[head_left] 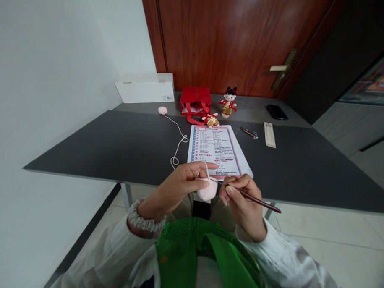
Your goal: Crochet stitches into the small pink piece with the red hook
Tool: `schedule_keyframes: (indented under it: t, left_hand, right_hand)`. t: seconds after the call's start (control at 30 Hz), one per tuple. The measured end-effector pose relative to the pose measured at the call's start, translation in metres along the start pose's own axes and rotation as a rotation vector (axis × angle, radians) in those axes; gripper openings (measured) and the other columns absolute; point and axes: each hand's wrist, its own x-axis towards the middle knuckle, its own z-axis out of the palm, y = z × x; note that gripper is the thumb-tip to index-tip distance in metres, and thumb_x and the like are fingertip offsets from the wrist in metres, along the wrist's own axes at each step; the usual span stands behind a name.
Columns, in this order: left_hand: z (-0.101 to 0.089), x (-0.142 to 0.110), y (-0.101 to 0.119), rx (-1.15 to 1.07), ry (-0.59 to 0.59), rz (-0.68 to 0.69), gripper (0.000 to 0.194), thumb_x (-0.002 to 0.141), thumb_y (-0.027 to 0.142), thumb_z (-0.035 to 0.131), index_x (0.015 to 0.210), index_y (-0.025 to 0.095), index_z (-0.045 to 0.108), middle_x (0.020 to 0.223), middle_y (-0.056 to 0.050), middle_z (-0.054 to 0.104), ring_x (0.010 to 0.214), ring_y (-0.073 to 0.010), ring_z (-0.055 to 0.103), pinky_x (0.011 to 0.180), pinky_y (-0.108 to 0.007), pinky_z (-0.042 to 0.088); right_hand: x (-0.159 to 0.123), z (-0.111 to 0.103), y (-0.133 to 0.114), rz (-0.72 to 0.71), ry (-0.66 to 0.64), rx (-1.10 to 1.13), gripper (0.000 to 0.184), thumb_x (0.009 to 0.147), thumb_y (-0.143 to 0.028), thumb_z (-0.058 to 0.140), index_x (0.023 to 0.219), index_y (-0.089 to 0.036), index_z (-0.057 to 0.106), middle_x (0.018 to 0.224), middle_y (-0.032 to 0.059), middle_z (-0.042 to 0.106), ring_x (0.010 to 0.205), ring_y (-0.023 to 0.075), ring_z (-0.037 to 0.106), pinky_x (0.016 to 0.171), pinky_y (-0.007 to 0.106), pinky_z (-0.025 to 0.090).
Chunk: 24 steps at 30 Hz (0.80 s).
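My left hand pinches a small pale pink crocheted piece, with the yarn looped over its forefinger. My right hand grips a dark red crochet hook whose tip points into the pink piece. Both hands hover just in front of the near edge of a dark grey table. A thin pink yarn strand runs from the piece across the table to a small pink yarn ball. A printed pattern sheet lies right behind my hands.
At the table's far side stand a red bag, a small doll in red and a smaller crocheted figure. A white box, a black phone, a ruler and small scissors lie nearby. A wooden door stands behind.
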Motion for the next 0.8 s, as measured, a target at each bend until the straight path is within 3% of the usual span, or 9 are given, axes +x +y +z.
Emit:
schedule_keyframes:
  t: [0.1,0.17,0.2,0.37,0.47,0.53,0.67,0.8]
  left_hand:
    - [0.0,0.001,0.001,0.032,-0.003,0.017,0.037,0.073,0.016,0.064,0.11,0.016,0.066,0.067,0.004,0.053,0.065,-0.0114,0.051,0.067,-0.027,0.038]
    - [0.0,0.001,0.004,0.094,-0.007,0.038,0.035,0.075,0.016,0.063,0.109,0.015,0.066,0.064,0.005,0.05,0.063,-0.0109,0.049,0.064,-0.026,0.037]
    - [0.0,0.001,0.006,0.126,-0.01,0.046,0.034,0.075,0.016,0.062,0.109,0.015,0.066,0.064,0.005,0.05,0.063,-0.0108,0.048,0.063,-0.025,0.036]
    - [-0.001,0.0,0.008,0.164,-0.04,0.038,0.039,0.075,0.018,0.063,0.114,0.015,0.064,0.066,0.005,0.052,0.064,-0.0111,0.049,0.064,-0.026,0.037]
    - [-0.003,0.001,0.002,0.105,-0.059,0.014,0.043,0.074,0.017,0.064,0.117,0.015,0.063,0.069,0.003,0.055,0.065,-0.0118,0.051,0.065,-0.027,0.038]
    - [-0.003,0.001,-0.002,0.047,-0.067,-0.001,0.043,0.073,0.017,0.065,0.117,0.016,0.063,0.07,0.002,0.057,0.066,-0.0125,0.053,0.065,-0.027,0.039]
    - [-0.002,0.003,-0.009,-0.109,-0.045,0.018,0.034,0.073,0.017,0.067,0.107,0.017,0.067,0.078,-0.001,0.063,0.076,-0.0149,0.058,0.072,-0.028,0.041]
    - [0.0,0.003,-0.014,-0.211,-0.007,0.031,0.022,0.073,0.018,0.067,0.096,0.017,0.069,0.078,-0.001,0.064,0.076,-0.0154,0.058,0.074,-0.03,0.042]
  right_hand:
    - [0.004,-0.005,-0.006,-0.146,-0.092,-0.156,0.018,0.085,-0.006,0.057,0.084,-0.023,0.052,0.069,-0.0012,0.057,0.061,0.0139,0.053,0.056,0.029,0.043]
    - [0.008,-0.009,-0.011,-0.323,-0.292,-0.325,0.022,0.08,0.0,0.06,0.082,-0.022,0.055,0.073,0.0014,0.06,0.063,0.0143,0.053,0.057,0.03,0.042]
    - [0.009,-0.009,-0.013,-0.348,-0.313,-0.353,0.023,0.079,0.001,0.06,0.08,-0.022,0.055,0.074,0.0019,0.061,0.063,0.0144,0.052,0.056,0.03,0.042]
    - [0.005,-0.005,-0.007,-0.142,-0.051,-0.198,0.018,0.086,-0.007,0.056,0.083,-0.023,0.051,0.07,-0.0011,0.058,0.064,0.0147,0.054,0.057,0.03,0.045]
    - [0.002,-0.001,0.001,-0.335,-0.189,-0.291,0.024,0.081,0.0,0.059,0.085,-0.023,0.053,0.076,0.0003,0.063,0.065,0.0139,0.055,0.058,0.029,0.045]
    - [0.001,0.001,0.004,-0.382,-0.207,-0.304,0.024,0.08,0.001,0.059,0.085,-0.023,0.055,0.077,0.0008,0.063,0.066,0.0138,0.056,0.059,0.029,0.045]
    - [-0.002,0.009,0.01,-0.153,0.032,-0.086,0.015,0.086,-0.011,0.06,0.083,-0.023,0.052,0.076,0.0002,0.061,0.068,0.0147,0.058,0.06,0.029,0.047]
    - [0.001,0.019,0.01,-0.007,0.111,0.166,0.016,0.085,-0.02,0.062,0.077,-0.023,0.049,0.067,-0.0032,0.054,0.055,0.0115,0.05,0.05,0.024,0.041]
